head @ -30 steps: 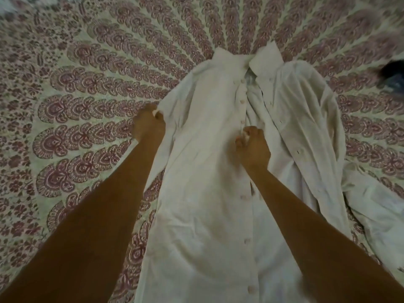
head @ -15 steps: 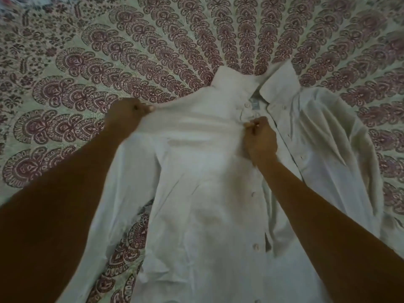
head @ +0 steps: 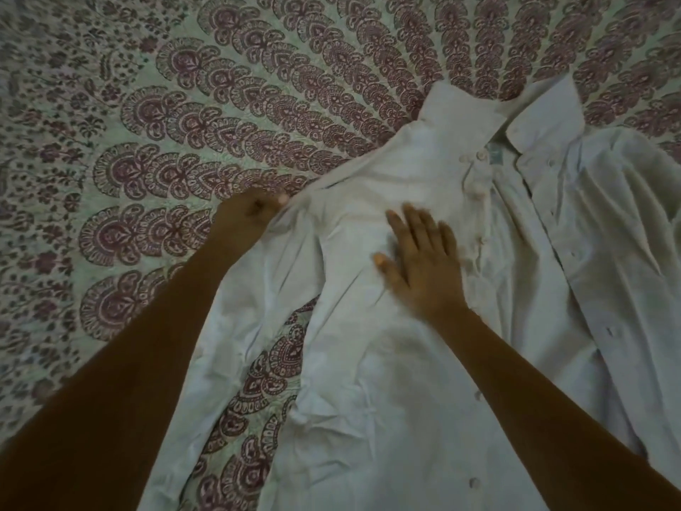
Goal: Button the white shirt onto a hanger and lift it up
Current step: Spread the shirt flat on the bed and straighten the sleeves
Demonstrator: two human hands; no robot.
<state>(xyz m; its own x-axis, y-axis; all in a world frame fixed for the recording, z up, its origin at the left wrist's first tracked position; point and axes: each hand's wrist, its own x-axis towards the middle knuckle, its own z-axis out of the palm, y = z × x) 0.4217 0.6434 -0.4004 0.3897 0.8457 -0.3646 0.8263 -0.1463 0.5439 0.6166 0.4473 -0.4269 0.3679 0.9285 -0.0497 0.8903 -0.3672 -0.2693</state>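
Half a second ago the right hand (head: 423,263) pinched the button strip near the collar (head: 545,108); now it has let go and lies flat, fingers straight and spread, palm down on the chest panel left of the buttons (head: 479,195). It is a bit motion-blurred. The left hand (head: 250,215) is still curled, gripping the shoulder edge of the white shirt (head: 387,381) and holding it out to the left, same grip as before. The shirt lies front up on the patterned bedspread (head: 147,142). Its collar points away from the person toward the upper right, and its lower part runs off the bottom edge. The long axis goes top to bottom, tilted slightly right at the collar end. The near sleeve (head: 236,344) trails down beside the left forearm, with a strip of bedspread showing between sleeve and body. The far side of the shirt is rumpled at the right.
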